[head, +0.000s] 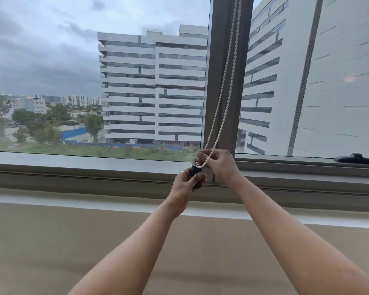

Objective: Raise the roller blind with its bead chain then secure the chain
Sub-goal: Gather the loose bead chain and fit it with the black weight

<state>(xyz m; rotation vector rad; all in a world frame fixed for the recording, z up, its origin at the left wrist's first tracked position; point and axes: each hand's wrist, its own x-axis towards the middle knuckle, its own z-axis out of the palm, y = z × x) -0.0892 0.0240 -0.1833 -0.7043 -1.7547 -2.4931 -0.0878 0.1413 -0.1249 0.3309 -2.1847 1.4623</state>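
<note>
A white bead chain (226, 81) hangs as a doubled loop down the brown window mullion (219, 60). My right hand (221, 165) pinches the bottom of the loop just above the sill. Below it my left hand (185, 186), with a ring on one finger, grips a small dark chain holder (196, 170) with a metal top, fixed at the base of the mullion. The chain's lowest beads curve right against the holder's top. The blind itself is out of view above; the glass is uncovered.
A grey window sill (94, 162) runs across, with a beige wall (51, 241) below. A black window handle (355, 159) lies on the frame at the right. Office buildings show through the glass.
</note>
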